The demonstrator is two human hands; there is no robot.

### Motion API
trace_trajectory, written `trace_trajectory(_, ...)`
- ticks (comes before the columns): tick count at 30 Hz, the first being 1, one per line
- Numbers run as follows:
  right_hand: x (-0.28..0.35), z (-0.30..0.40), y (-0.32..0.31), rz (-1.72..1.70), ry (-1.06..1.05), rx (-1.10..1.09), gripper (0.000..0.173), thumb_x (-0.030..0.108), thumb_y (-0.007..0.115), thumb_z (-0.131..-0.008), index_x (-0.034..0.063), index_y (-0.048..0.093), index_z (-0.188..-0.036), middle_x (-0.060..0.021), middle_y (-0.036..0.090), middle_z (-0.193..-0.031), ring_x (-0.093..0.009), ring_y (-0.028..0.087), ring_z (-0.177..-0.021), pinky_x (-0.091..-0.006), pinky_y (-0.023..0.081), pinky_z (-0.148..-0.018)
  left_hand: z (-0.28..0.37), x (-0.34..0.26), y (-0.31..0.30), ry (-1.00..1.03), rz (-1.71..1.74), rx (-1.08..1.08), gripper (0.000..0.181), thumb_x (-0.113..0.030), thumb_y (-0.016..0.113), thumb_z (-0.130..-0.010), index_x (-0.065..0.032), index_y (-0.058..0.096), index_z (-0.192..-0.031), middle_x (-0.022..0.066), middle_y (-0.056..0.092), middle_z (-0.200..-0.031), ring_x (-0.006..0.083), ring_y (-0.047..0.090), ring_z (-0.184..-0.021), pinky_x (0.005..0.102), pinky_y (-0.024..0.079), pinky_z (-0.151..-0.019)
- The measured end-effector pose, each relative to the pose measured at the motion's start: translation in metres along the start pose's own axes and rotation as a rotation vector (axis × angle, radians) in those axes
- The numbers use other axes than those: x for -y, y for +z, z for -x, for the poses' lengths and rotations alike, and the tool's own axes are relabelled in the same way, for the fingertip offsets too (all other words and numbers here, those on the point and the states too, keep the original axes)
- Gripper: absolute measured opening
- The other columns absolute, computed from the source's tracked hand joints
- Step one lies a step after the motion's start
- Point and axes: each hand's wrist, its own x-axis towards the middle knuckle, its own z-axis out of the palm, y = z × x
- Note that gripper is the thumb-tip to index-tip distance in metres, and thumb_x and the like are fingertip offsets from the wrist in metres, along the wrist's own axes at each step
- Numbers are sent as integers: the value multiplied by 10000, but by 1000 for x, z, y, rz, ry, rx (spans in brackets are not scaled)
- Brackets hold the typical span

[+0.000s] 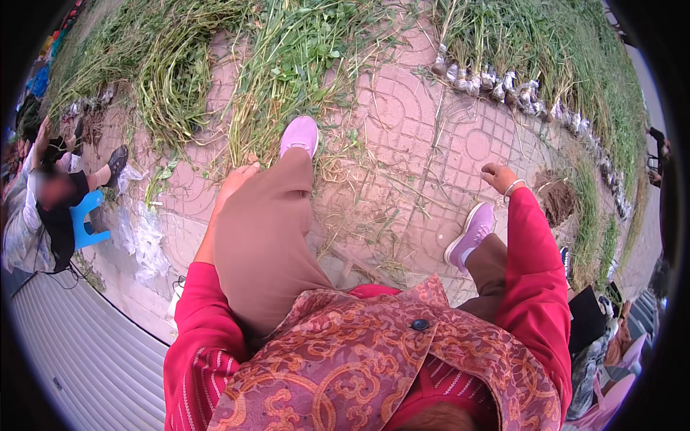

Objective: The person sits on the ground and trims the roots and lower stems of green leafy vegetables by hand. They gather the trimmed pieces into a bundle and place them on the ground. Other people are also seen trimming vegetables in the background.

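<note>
My left hand (pixel 241 176) reaches down beside my raised knee, its fingertips near the stem ends of a heap of long green plants (pixel 294 54); whether it grips any is hidden. On the other side, my right hand (pixel 497 176), with a bangle at the wrist, hangs over the paving with fingers bent and nothing visible in it. Loose stems and straw (pixel 372 199) lie scattered between my feet in pink shoes. A bent bundle of green plants (pixel 175 86) rests left of the heap. Seedlings with bagged roots (pixel 504 86) stand in a long row at the upper right.
A person (pixel 43 215) sits at the left near a blue plastic stool (pixel 86 220). Clear plastic bags (pixel 144 242) lie close by. A mound of soil (pixel 558 199) is at the right, with other people (pixel 598 345) at the lower right. A corrugated metal shutter (pixel 86 355) borders the lower left.
</note>
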Motion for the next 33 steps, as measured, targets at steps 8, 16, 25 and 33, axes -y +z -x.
trace_trajectory(8,99,157,-80,-81,-72,-306,223,120,517,-799,-3,532,-984,-129,582,-874,-204,573,-800,-279,444,-719,62,161,83,-559,590,-25,201,-235,493,-806,-70,546,-909,54,562,-715,139,513,-554,299,403,-467)
trace_trajectory(16,137,199,13,-40,-146,-43,253,143,535,-778,7,533,-992,-147,570,-932,-259,565,-837,-316,440,-752,70,194,92,-497,497,-150,179,-218,536,-761,-46,548,-810,61,559,-668,143,515,-514,297,405,-448)
trace_trajectory(25,167,167,20,131,-85,-52,260,183,561,-744,46,542,-965,-171,578,-878,-314,565,-802,-366,450,-700,24,146,35,-257,160,-525,337,-279,590,-707,7,577,-885,170,601,-759,261,582,-704,330,455,-664)
trace_trajectory(33,186,140,15,172,-194,-4,270,176,563,-745,56,535,-985,-166,583,-871,-312,571,-791,-367,456,-683,-55,108,5,-135,-270,-896,471,-346,630,-673,19,546,-958,198,576,-918,330,553,-853,378,428,-769)
